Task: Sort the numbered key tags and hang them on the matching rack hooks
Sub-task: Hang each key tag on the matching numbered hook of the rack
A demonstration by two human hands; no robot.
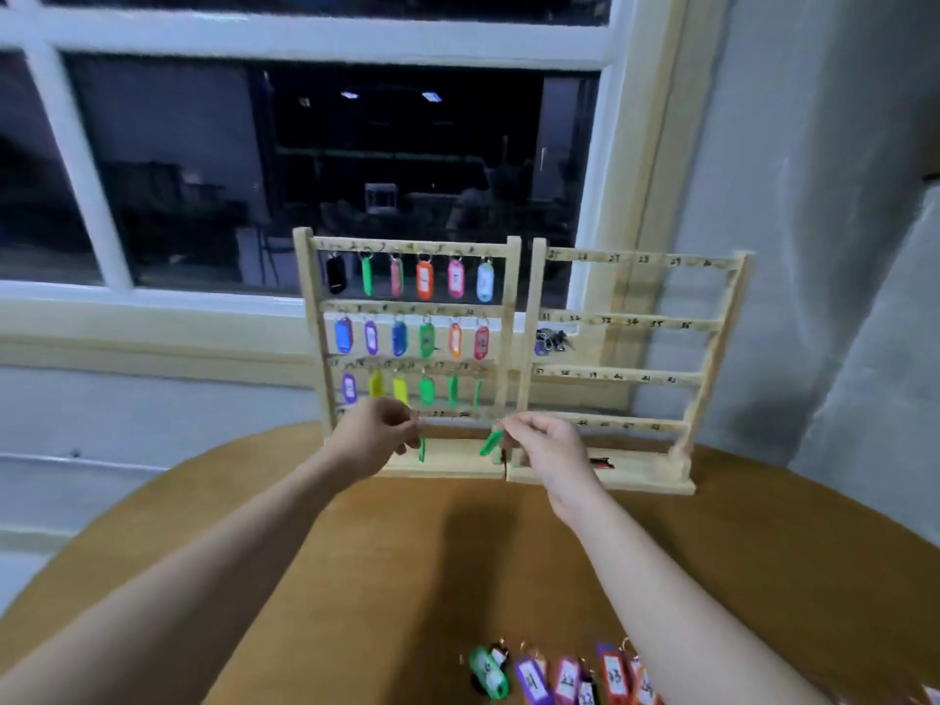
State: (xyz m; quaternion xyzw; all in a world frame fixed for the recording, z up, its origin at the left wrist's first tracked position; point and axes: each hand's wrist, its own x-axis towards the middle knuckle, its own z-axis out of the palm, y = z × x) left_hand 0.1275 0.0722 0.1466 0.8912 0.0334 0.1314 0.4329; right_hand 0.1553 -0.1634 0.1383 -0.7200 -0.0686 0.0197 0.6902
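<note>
Two wooden key racks stand side by side at the far edge of the table. The left rack [510, 318] carries coloured tags on its top three rows; the right rack [630, 320] has bare numbered rails. My left hand [379, 437] pinches a green tag [421, 448] at the left rack's bottom row. At the same row's right end, my right hand [547, 447] pinches another green tag [491, 442]. Several loose tags [564, 676], green, purple, pink and red, lie on the table's near edge.
The round brown table [407, 577] stands against a wall with a dark window [305, 160]. A bunch of keys [549, 341] lies on the sill behind the right rack. A small dark and red object [603, 464] rests on the right rack's base.
</note>
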